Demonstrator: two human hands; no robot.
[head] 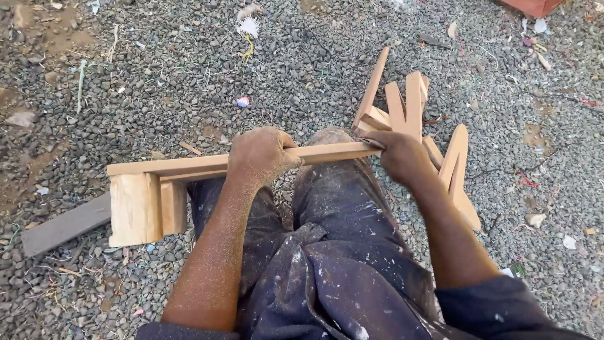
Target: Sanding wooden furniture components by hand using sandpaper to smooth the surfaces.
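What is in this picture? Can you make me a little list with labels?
place: gravel ground
left hand: gripping a long wooden strip laid across the knees
right hand: pressing a small piece of sandpaper on the strip's end
left end of strip: joined to a wooden block
beside right knee: pile of cut wooden pieces
on ground at left: grey plank
clothes: dark, paint-spattered trousers

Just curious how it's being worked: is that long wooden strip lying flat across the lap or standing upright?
Lying flat: the wooden strip runs level across the knees, left hand gripping its middle, right hand at its end.
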